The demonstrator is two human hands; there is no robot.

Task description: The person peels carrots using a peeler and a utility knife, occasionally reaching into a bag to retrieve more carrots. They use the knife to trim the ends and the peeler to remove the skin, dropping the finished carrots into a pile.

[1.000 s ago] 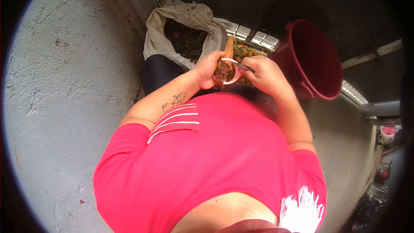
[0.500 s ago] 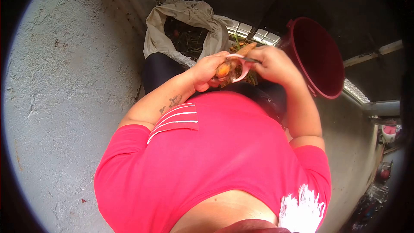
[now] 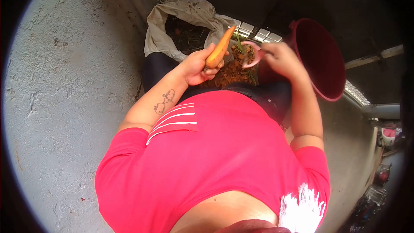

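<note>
Fingers of the left hand (image 3: 199, 64) clamped on the carrot (image 3: 221, 49), gripping its thick near end. Carrot sits left of centre, slanted, narrow tip pointing far and to the right. Side facing up is bright orange; underside hidden.

Right hand (image 3: 282, 60) closed round the peeler (image 3: 258, 55), handle mostly hidden in the fist, frame sticking out to the left. Can't make out each finger there. Frame a bit blurred, blade not readable.

Change vs half a second ago: peeler was across the carrot, hands nearly together. Now hands have parted; clear gap between peeler and carrot. Carrot also turned: cleaner orange face up, where rough brown showed. For the work: no blade contact right now, my read is a break between strokes. Visible face looks peeled; can't vouch for the rest.

Below and between the hands: orange-brown peelings (image 3: 235, 73), some green bits at the far edge. Farther left, pale sack (image 3: 157, 39) with its mouth wide, dark plant scraps inside. Right of the right hand, big red bucket (image 3: 319, 56), tilted in view. Grey wall (image 3: 64, 82) far left.
</note>
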